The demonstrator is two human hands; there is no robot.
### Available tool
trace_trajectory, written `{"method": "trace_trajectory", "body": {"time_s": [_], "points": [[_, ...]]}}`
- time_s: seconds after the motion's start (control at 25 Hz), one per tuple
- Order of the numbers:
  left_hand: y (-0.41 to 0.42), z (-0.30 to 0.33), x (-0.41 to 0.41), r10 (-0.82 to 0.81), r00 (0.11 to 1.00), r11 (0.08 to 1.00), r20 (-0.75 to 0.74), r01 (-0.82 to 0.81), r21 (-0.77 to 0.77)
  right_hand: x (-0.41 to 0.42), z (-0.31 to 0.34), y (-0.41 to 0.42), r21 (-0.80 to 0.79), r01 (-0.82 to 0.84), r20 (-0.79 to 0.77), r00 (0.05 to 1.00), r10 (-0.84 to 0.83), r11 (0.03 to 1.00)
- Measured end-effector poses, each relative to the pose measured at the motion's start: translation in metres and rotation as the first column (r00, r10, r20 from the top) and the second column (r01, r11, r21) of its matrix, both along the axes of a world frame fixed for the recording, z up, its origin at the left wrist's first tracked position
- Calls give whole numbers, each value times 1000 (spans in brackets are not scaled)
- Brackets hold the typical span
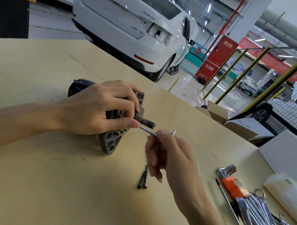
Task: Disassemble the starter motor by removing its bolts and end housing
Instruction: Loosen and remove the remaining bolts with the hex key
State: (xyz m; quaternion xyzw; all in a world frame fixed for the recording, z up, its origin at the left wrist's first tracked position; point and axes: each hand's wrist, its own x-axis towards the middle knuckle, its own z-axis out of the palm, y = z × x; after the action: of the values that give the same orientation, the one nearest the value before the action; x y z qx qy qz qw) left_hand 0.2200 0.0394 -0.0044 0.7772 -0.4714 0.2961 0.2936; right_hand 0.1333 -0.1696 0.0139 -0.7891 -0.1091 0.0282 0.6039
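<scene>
The left hand [97, 107] lies over the starter motor [117, 120], fingers curled around its grey end housing [110, 143], thumb tip pressed near the base of the dark shaft [145, 122] that sticks out of the housing. The motor rests on its side on the pale wooden table [45, 175], its black round body [79, 85] pointing away behind the hand.

The right hand [168, 156] hovers just beside the motor, on the shaft side, fingers curled around a shiny L-shaped hex key [151, 133]. The key's long end reaches in under the shaft towards the left thumb; whether it sits in a bolt head cannot be told.

Two long dark bolts [143, 179] lie together on the table below the right hand, near the motor. Further from the motor, at the table's right edge, lie a set of hex keys in an orange holder [231, 185] and a bunch of chrome spanners [257, 215]. Beyond the table, behind the motor, stands a white car [131, 24].
</scene>
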Motion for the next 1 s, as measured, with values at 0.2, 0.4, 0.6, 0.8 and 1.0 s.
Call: {"method": "trace_trajectory", "body": {"time_s": [0.2, 0.4, 0.6, 0.8, 1.0], "points": [[1, 0, 0, 2, 1000, 1000, 7, -2, 5, -1, -5, 0, -251, 118, 298, 954, -40, 961], [1, 0, 0, 1, 1000, 1000, -2, -1, 4, -5, -8, 8, -293, 250, 486, 870, -82, 923], [-1, 1, -1, -12, 1000, 1000, -2, 12, -24, -8, -5, 8, -91, 194, 385, 911, -145, 977], [1, 2, -1, -15, 1000, 1000, -21, 15, -21, -10, -5, 7, -64, 152, 362, 924, -119, 986], [1, 1, 0, -19, 999, 1000, -37, 18, -18, -8, -7, 7, -51, 161, 352, 926, -133, 986]]}}
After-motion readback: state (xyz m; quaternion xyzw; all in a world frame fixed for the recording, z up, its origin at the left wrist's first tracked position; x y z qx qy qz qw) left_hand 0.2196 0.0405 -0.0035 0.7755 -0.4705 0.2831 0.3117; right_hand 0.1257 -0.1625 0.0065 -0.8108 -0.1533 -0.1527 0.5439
